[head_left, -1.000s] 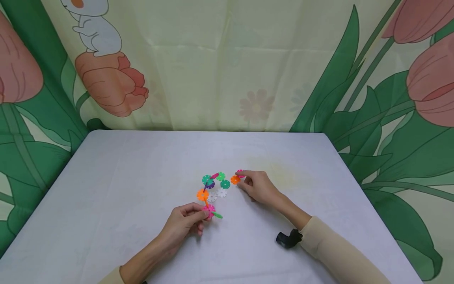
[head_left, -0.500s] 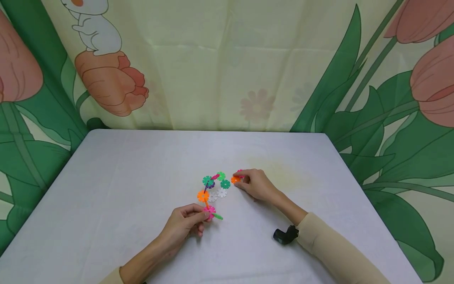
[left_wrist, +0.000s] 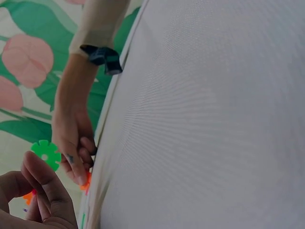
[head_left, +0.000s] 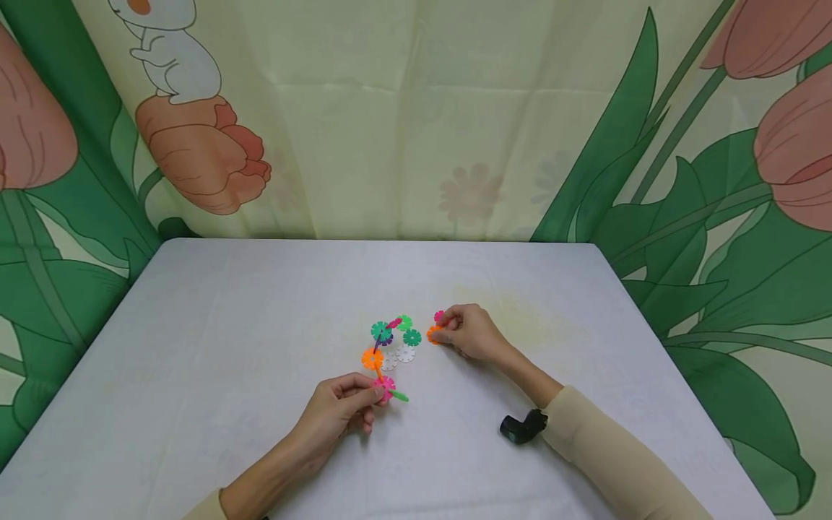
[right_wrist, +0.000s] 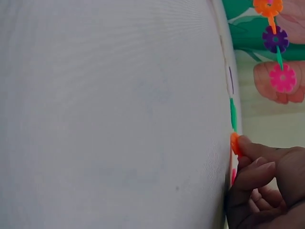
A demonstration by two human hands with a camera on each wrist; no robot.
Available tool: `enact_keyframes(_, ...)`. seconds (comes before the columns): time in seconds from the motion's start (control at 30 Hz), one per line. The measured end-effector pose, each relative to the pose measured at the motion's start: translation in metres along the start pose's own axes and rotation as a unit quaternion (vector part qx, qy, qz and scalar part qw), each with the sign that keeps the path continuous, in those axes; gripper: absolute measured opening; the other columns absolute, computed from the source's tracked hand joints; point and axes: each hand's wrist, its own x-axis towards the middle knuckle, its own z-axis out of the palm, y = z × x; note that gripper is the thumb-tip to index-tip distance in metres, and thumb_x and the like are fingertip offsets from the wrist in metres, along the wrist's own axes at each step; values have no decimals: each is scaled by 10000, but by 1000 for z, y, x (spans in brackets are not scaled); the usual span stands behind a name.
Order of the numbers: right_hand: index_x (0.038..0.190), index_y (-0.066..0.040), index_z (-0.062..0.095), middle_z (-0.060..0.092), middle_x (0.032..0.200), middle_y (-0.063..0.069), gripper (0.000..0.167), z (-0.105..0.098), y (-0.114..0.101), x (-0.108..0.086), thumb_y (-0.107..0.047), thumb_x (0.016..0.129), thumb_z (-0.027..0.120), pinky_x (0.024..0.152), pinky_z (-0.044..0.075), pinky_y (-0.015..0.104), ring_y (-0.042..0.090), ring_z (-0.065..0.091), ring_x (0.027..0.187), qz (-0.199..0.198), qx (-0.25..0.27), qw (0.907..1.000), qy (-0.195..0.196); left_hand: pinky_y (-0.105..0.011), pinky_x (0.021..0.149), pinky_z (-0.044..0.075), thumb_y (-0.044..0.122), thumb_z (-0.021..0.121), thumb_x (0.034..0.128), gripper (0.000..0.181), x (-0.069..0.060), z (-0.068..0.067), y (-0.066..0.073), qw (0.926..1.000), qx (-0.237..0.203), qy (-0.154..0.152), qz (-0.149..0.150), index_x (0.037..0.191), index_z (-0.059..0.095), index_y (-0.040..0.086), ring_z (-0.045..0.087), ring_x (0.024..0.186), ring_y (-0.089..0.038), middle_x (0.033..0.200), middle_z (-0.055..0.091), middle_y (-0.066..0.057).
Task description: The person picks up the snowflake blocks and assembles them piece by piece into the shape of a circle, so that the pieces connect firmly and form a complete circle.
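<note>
In the head view my left hand (head_left: 341, 404) pinches a pink notched flower disc (head_left: 385, 388), the near end of a chain of interlocking plastic discs. A green disc (left_wrist: 46, 155) stands on edge beside those fingertips. The chain runs away through an orange disc (head_left: 372, 359) to a teal disc (head_left: 380, 331) and a pink one seen edge-on. My right hand (head_left: 473, 332) pinches a separate orange disc (right_wrist: 234, 144) at the tabletop between thumb and finger. Another pink disc (head_left: 439, 316) lies just beyond those fingers, partly covered.
Loose discs lie between the hands: white discs (head_left: 406, 354), a dark green disc (head_left: 412, 337) and a light green disc (head_left: 405, 323). The table (head_left: 260, 310) has a white cloth. A black wrist camera (head_left: 523, 427) sticks out from the right sleeve.
My right fingers have taken hold of the orange disc and shifted it slightly right and nearer. More of the pink disc behind shows. My left hand stays nearly still with the chain.
</note>
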Motion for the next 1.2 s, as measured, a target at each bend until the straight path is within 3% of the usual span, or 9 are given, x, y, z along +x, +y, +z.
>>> enact_keyframes(0.2, 917, -66, 692, 582, 647, 14, 227, -6, 3, -6, -210, 897, 866, 471, 457, 244, 144, 502, 447, 233, 212, 9994, -131, -232, 666, 576, 188, 790, 955, 221, -1, -1, 1, 10000, 9, 9, 13, 1088, 709, 32, 594, 674, -121, 944, 780, -54)
enact_keyframes(0.53, 861, -83, 664, 602, 616, 29, 231, -18, 5, -18, -236, 952, 810, 506, 529, 290, 161, 563, 460, 102, -140, 9985, -515, -233, 666, 574, 184, 790, 954, 216, -2, -1, 2, 10000, -13, -6, 20, 1087, 709, 34, 593, 670, -127, 948, 782, -57)
enact_keyframes(0.63, 872, -85, 654, 596, 624, 17, 208, -19, 7, -21, -210, 962, 794, 498, 514, 276, 150, 549, 474, -85, -244, 9969, -749, -233, 666, 575, 188, 790, 955, 213, -1, -1, 2, 10000, -16, -5, 24, 1083, 710, 38, 594, 670, -129, 948, 782, -57)
enact_keyframes(0.73, 875, -101, 659, 608, 636, -7, 182, -18, 8, -25, -193, 962, 790, 507, 505, 254, 129, 546, 509, -541, -510, 9931, -909, -232, 664, 575, 187, 789, 955, 209, -2, -1, 2, 10000, -25, -16, 38, 1080, 708, 41, 592, 670, -126, 946, 783, -55)
enact_keyframes(0.9, 876, -126, 728, 647, 670, -53, 127, -15, 5, -32, -191, 979, 764, 578, 497, 220, 88, 562, 585, -1127, -1107, 9841, -815, -231, 664, 579, 184, 784, 957, 203, -2, -1, 3, 10000, -35, -22, 64, 1079, 709, 41, 593, 669, -124, 945, 787, -58)
enact_keyframes(1.0, 850, -119, 740, 641, 639, -25, 168, -14, 7, -35, -213, 987, 759, 549, 506, 241, 102, 573, 543, -850, -848, 9903, -695, -230, 665, 580, 189, 784, 958, 202, -2, -2, 3, 10000, -35, -37, 73, 1077, 711, 43, 597, 669, -124, 945, 788, -58)
enact_keyframes(1.1, 833, -88, 726, 624, 607, 19, 209, -13, 7, -39, -221, 992, 756, 512, 511, 267, 132, 570, 492, -389, -178, 9969, -664, -229, 666, 580, 194, 785, 959, 200, -2, -2, 3, 10000, -43, -56, 70, 1073, 713, 47, 598, 668, -122, 943, 789, -53)
enact_keyframes(1.2, 876, -29, 725, 624, 614, 42, 219, -10, 5, -47, -206, 1005, 735, 510, 524, 272, 150, 569, 493, -84, 521, 9948, -874, -228, 665, 578, 198, 783, 961, 200, -2, -3, 4, 9999, -39, -66, 65, 1074, 713, 48, 597, 669, -122, 941, 790, -50)
